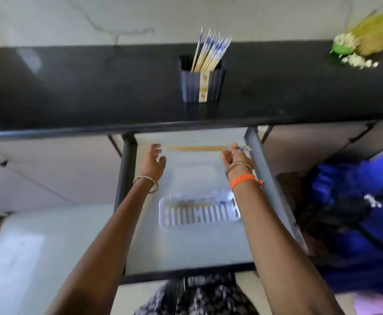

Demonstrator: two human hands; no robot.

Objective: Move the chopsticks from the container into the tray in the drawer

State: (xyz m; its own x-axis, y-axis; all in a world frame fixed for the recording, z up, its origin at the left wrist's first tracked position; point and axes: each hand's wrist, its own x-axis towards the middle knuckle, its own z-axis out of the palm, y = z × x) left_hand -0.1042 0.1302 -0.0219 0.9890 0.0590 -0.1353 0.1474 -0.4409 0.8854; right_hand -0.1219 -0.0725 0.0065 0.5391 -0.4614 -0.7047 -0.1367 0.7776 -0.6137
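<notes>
A dark ribbed container [203,85] stands on the black counter [95,87] with several blue-tipped chopsticks [211,51] leaning out of it. Below, the drawer [186,242] is pulled open and holds a white slotted tray [199,210] with a few chopsticks lying in it. My right hand [233,156] pinches the blue end of a horizontal pair of chopsticks [195,148] at the back of the drawer. My left hand [153,161] hovers with fingers loosely spread near their other end, apart from them.
A green and yellow bag [365,39] with white crumbs lies at the counter's right end. Dark drawer rails [267,178] flank the opening. Another person in blue clothing [356,212] is close on the right. Grey cabinet fronts [49,173] sit to the left.
</notes>
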